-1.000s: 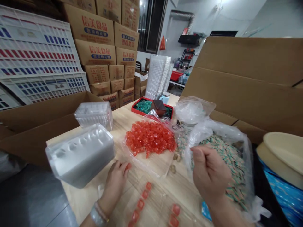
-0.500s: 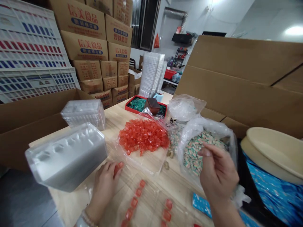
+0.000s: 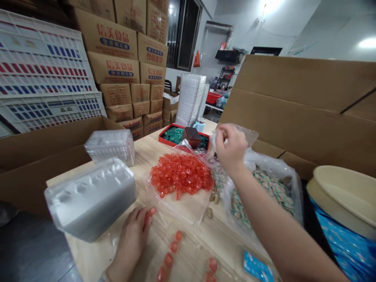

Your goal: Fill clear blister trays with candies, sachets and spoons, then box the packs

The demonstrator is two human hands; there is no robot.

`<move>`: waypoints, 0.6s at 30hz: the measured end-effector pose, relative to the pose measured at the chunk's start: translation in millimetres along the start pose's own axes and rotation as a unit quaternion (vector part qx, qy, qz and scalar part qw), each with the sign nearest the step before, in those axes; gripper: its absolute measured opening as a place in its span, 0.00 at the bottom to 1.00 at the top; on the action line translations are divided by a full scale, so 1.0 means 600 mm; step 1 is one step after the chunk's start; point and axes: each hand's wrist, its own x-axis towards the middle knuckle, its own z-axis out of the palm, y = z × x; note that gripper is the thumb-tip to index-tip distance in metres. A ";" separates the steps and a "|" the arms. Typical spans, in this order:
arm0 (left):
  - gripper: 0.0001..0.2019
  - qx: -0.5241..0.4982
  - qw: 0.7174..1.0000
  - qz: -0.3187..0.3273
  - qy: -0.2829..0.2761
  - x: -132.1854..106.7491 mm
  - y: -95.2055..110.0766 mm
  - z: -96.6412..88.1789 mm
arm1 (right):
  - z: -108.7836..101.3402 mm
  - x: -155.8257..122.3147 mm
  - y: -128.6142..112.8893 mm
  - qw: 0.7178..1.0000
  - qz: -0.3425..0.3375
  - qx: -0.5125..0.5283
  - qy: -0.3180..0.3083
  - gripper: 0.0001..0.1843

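Bare left hand (image 3: 132,244): wrist cut off by bottom edge.
Bare right hand (image 3: 232,149): anything between fingertips hidden.
Small red wrapped cubes (image 3: 168,260): lowest cut off by bottom edge.

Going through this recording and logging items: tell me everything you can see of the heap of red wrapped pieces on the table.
The loose heap of red-orange wrapped pieces is a low mound of small, squarish, translucent pieces, glossy as if sealed in clear film. It lies on a crumpled clear plastic bag on a light wooden table, and a few pieces stick out at its near edge. The person's left hand rests nearby without touching it.
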 end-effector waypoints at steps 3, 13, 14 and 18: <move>0.10 -0.014 1.000 0.003 -0.017 0.002 -0.003 -0.008 | 0.112 0.092 0.038 0.978 0.071 -0.108 -0.165 0.16; 0.13 0.001 0.999 0.031 0.025 0.016 0.032 -0.018 | 0.108 -0.202 -0.066 0.866 0.021 0.066 -0.494 0.10; 0.12 -0.004 0.999 0.045 0.021 0.027 0.047 -0.021 | 0.098 -0.239 -0.072 0.863 0.060 0.077 -0.495 0.07; 0.11 -0.050 0.995 0.037 -0.076 0.090 0.110 -0.013 | 0.089 -0.317 -0.070 0.865 0.150 0.073 -0.473 0.06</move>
